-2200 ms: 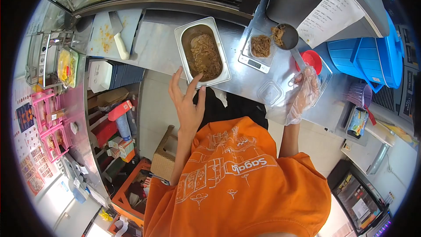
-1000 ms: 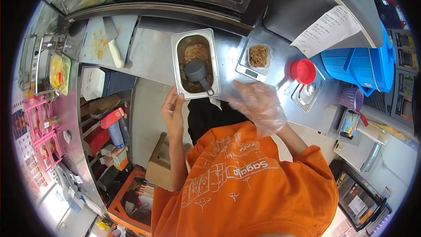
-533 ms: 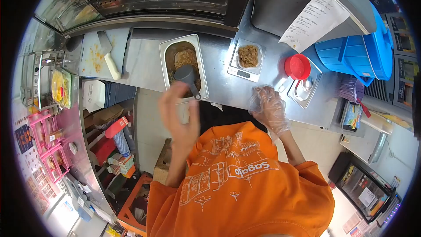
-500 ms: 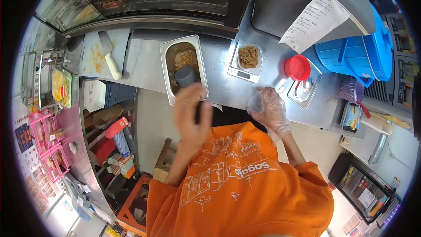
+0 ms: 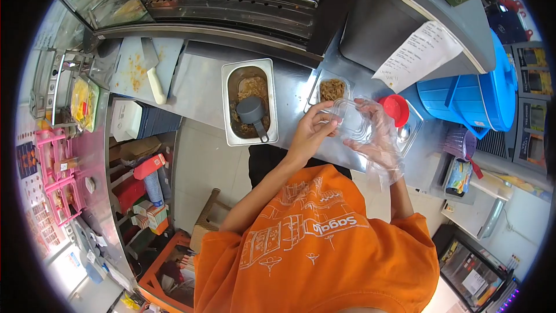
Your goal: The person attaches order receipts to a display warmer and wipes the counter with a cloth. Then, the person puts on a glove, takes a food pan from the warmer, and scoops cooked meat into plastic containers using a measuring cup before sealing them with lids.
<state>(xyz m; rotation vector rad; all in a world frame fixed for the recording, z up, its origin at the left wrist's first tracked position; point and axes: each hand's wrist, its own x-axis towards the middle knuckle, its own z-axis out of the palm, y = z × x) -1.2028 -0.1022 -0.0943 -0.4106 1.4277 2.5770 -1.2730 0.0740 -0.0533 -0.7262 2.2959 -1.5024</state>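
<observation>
My bare left hand (image 5: 315, 130) pinches the near-left edge of a clear plastic tub (image 5: 352, 120). My right hand (image 5: 379, 133), in a loose clear plastic glove, grips the same tub from the right. Whether it is one piece or stacked pieces I cannot tell. Just beyond it a clear container of brown shredded food (image 5: 332, 90) sits on a kitchen scale (image 5: 313, 103), partly hidden by the tub. To the left, a grey measuring cup (image 5: 251, 110) lies in a steel pan (image 5: 226, 124) of similar food, its handle resting towards the near rim.
A red cup (image 5: 395, 110) and a steel tray (image 5: 412, 133) are right of my hands. Behind stand a grey bin (image 5: 370, 35) with a paper list (image 5: 420, 55) and a blue bucket (image 5: 463, 98). A knife (image 5: 154, 81) lies on a cutting board (image 5: 124, 66) at left.
My left hand has left the measuring cup's side of the pan and moved right onto the tub. My right hand has raised the tub towards the scale. The cup now leans in the pan.
</observation>
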